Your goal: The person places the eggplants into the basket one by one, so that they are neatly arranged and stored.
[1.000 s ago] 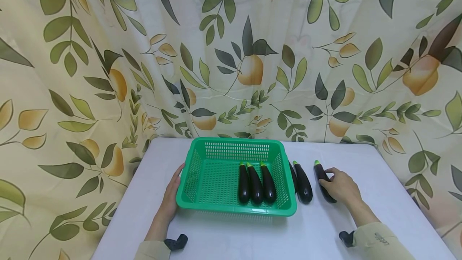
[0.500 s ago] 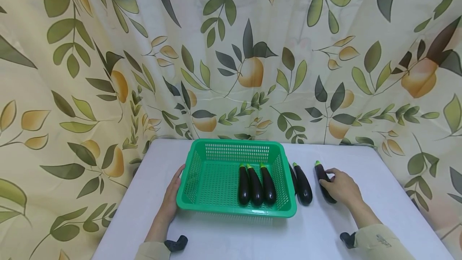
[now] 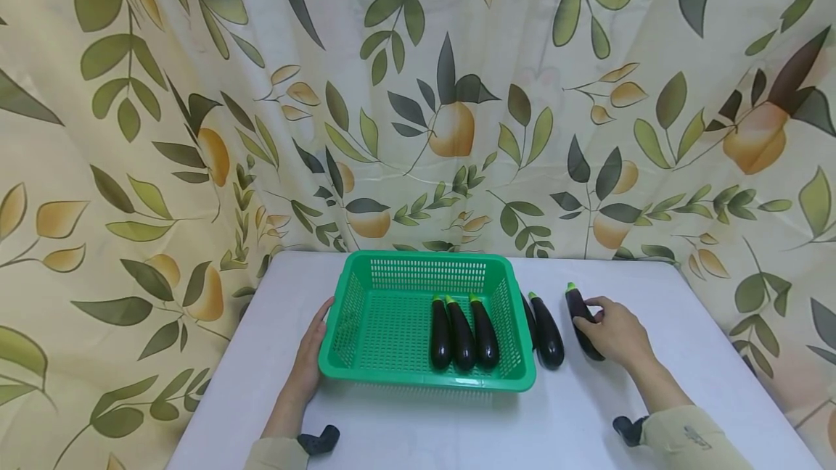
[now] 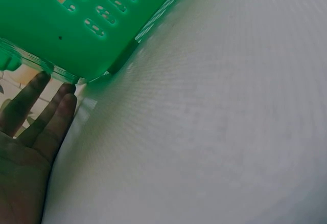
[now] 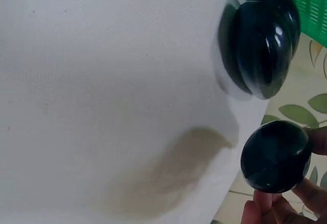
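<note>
My right hand [image 3: 619, 336] pinches a dark, glossy eggplant [image 3: 578, 307] with a green stem end, thumb on one side and fingers on the other. In the right wrist view this eggplant [image 5: 276, 156] appears end-on, and a shadow lies apart from it on the cloth. My left hand [image 3: 308, 361] rests along the left side of a green plastic basket [image 3: 424, 379]. Its fingers [image 4: 56, 116] reach out straight to the basket wall in the left wrist view. Three eggplants [image 3: 462, 336] lie side by side in the basket's right half.
Just right of the basket lie two more eggplants, one in full view [image 3: 548, 336] and another [image 3: 528, 318] partly hidden by the basket's rim. A white cloth [image 3: 431, 434] covers the table. Behind hangs a leaf-and-fruit patterned curtain [image 3: 451, 187].
The right hand has raised the eggplant slightly and shifted it a little up and left in the head view. The left hand and the basket stay in place.
</note>
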Tool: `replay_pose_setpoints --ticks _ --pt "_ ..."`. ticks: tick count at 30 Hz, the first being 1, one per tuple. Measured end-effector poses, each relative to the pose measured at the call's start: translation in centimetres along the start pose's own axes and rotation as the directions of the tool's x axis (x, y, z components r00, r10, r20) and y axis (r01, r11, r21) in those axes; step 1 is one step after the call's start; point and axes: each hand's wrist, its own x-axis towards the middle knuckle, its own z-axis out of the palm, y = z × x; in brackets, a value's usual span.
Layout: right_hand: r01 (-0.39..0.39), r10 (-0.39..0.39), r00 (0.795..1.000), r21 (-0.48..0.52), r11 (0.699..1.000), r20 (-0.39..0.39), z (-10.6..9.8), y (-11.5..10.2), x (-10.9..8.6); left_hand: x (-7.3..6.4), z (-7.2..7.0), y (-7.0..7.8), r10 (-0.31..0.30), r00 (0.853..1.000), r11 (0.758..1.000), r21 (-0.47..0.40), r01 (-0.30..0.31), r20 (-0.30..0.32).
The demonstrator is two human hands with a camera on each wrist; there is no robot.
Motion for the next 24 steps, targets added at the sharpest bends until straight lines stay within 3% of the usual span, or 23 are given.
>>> replay_pose_setpoints --ticks 24 --pt "0.089 -0.086 0.995 0.085 0.992 -0.041 -1.5 -3.2 -1.5 0.0 0.0 0.2 -0.003 1.000 1.000 -0.001 0.003 0.012"
